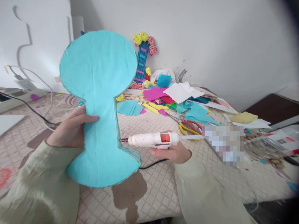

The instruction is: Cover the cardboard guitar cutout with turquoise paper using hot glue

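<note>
A turquoise paper-covered cutout (100, 81), with a round top, narrow middle and flared base, stands upright in front of me. My left hand (72, 127) is closed on its narrow left side, thumb across the front and the other fingers hidden behind. In my right hand (174, 151) is a white hot glue gun (149, 140), my fingers wrapped round its grip. The gun's dark nozzle points left and lies at the cutout's right edge, low on the narrow part. A pale glue stick (190, 137) sticks out of the gun's back end.
Behind lie scissors (176, 118), red-and-yellow-handled pliers (189, 127) and scattered coloured paper (155, 93). A blue panel with paper flowers (142, 62) leans on the wall. At right lies a clear plastic bottle (275, 141). A power strip (23, 95) and cables are at left.
</note>
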Tool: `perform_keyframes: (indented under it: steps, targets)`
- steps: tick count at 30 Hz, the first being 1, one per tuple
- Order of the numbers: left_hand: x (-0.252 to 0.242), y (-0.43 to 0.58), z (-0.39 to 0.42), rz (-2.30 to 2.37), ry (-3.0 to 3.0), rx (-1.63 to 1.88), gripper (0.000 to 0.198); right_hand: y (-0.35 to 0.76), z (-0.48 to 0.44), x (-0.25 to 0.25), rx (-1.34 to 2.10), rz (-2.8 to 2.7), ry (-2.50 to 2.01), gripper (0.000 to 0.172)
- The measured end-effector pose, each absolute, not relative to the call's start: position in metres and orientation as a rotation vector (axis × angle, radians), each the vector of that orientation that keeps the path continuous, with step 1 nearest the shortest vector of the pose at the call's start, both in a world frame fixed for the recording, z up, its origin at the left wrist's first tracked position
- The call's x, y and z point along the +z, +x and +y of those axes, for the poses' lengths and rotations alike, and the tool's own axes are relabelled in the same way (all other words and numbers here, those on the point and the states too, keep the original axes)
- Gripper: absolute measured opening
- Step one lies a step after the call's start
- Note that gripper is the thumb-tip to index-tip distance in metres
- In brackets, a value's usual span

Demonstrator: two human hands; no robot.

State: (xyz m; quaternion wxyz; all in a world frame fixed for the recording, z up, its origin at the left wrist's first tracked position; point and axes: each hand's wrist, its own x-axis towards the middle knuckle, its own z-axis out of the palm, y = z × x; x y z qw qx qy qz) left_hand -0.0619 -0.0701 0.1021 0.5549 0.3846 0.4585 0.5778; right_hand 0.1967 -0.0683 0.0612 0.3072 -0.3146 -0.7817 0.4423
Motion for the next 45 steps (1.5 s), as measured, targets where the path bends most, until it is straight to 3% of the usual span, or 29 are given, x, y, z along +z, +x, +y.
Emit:
perform_keyframes:
  steps: [19,37,45]
  targets:
    - [0.1022,-0.0613,-0.0698,1.08,0.878,1.378,0.052,0.1976,-0.0683,0.0625,1.198,-2.057,-0.79,0.028]
    - [0.0965,-0.0629,-0.0679,1.06,0.908,1.332,0.05,0.1974,-0.068,0.0655,1.159,-2.026,-0.864,0.016]
    - [0.0985,-0.0608,-0.0668,1.104,0.897,1.337,0.048,0.2027,-0.0658,0.0653,1.198,-2.13,-0.768,0.024]
